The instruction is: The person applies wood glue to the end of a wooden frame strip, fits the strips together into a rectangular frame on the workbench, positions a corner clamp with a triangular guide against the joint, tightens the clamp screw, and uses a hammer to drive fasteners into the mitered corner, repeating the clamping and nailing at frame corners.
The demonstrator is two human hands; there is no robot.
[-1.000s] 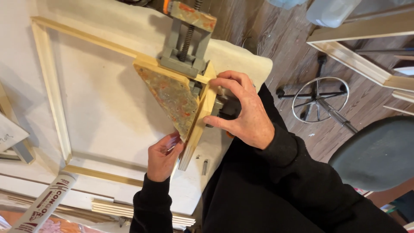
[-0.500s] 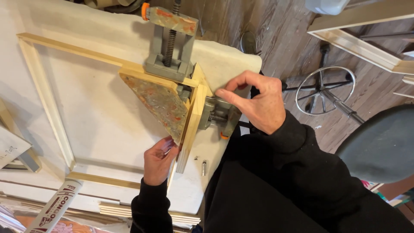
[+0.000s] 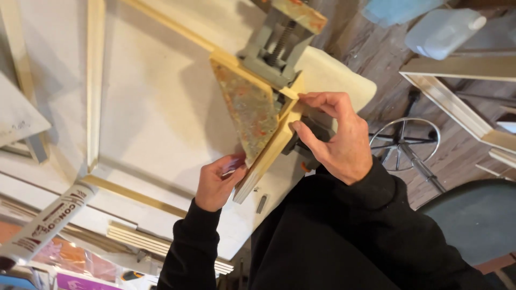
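While both hands work at one corner of a pale wooden frame (image 3: pixel 94 80), the joint looks only partly secured, and that is where the risk lies. Nearest the wearer, the left hand (image 3: pixel 215 182) has its grip closed on the free lower end of the short frame strip (image 3: pixel 269 153), fingers curled round the wood. The right hand (image 3: pixel 336 137) sits just beyond, thumb and fingertips pinched on the same strip's outer edge where it enters the corner clamp (image 3: pixel 271 51). In my judgement, uneven pressure from either hand could slide the mitre out of line before the clamp bites, leaving a gap or a twisted corner; fingers near the clamp screw could also be nipped. A small dark screw-like piece (image 3: pixel 261 204) lies loose on the desk (image 3: pixel 161 107) close to the edge and could be knocked to the floor. Count: one frame, lying flat on the desk with its far corner in the clamp; one clamp with one stained triangular plate (image 3: pixel 247 110); one sealant tube (image 3: pixel 45 225) at the near left; one loose small piece; one white frame (image 3: pixel 457 102) on the floor to the right.
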